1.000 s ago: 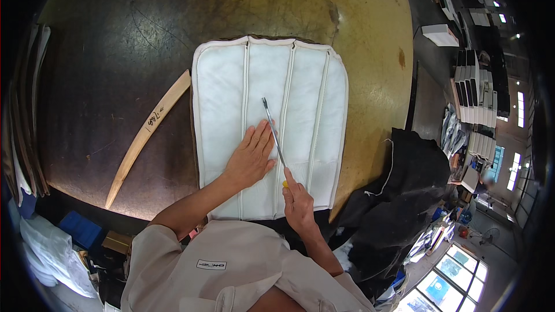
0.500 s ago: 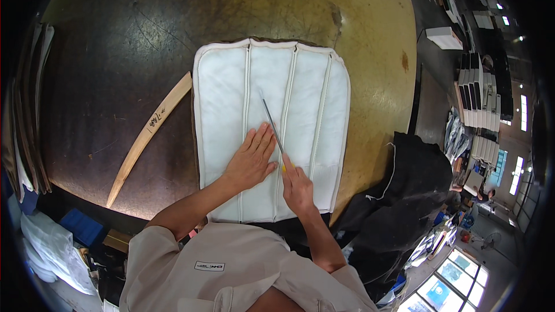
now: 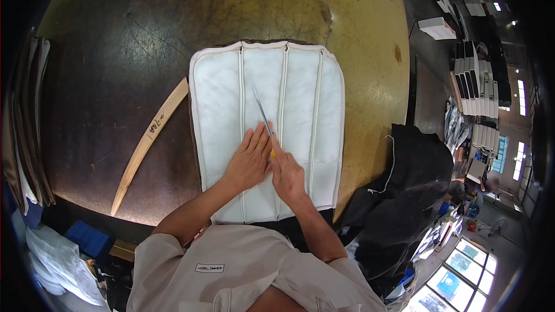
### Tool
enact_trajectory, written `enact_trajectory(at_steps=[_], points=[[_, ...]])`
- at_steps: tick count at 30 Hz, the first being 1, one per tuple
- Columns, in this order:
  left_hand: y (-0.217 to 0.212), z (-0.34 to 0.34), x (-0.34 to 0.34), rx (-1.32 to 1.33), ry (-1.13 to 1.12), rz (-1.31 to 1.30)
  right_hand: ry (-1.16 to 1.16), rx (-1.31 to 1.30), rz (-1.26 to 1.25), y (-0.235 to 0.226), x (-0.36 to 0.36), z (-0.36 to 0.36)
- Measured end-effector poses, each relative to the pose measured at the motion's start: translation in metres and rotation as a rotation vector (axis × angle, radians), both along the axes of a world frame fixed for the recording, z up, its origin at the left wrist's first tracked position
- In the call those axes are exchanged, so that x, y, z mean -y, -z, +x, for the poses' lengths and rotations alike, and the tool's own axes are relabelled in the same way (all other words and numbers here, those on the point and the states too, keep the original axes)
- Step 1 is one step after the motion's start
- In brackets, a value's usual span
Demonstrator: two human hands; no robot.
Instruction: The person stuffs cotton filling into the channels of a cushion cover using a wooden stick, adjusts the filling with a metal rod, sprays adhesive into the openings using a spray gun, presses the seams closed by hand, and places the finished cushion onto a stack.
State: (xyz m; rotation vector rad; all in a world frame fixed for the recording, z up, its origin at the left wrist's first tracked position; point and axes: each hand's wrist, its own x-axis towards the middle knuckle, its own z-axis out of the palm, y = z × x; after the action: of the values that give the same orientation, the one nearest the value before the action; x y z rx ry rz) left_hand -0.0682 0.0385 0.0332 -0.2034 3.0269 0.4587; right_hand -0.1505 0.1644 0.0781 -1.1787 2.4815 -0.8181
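A white padded panel (image 3: 219, 98) with rounded far corners lies on the table, divided lengthwise by several raised seams. My left hand (image 3: 249, 159) rests flat on its middle, fingers stretched forward. Just beside it, my right hand (image 3: 288, 173) is closed around the handle of a long, slim metal-bladed tool (image 3: 262, 108). A bit of yellow shows at the grip; the rest of the handle is hidden in my fingers. The blade slants forward and left over the panel, between two seams. Whether it touches the fabric I cannot tell.
A curved wooden strip (image 3: 149, 141) with handwriting lies left of the panel on the worn table (image 3: 370, 40). Black fabric (image 3: 416, 179) is heaped at the right edge. Brown and white sheets (image 3: 30, 121) hang at the far left, above a blue crate (image 3: 88, 237).
My right hand and the blade have slid forward along the panel, closer to my left hand. My left hand stays flat in place. The whole view has shifted slightly.
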Motion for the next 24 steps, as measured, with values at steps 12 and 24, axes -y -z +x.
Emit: enact_trajectory(at_steps=[12,24], points=[[-0.003,0.011,0.033,-0.332,-0.043,0.481,0.090,0.332,-0.026,-0.005,-0.069,0.047],[0.009,-0.066,0.146,-0.429,-0.231,0.080,0.289,0.477,-0.136,-0.013,-0.038,0.100]])
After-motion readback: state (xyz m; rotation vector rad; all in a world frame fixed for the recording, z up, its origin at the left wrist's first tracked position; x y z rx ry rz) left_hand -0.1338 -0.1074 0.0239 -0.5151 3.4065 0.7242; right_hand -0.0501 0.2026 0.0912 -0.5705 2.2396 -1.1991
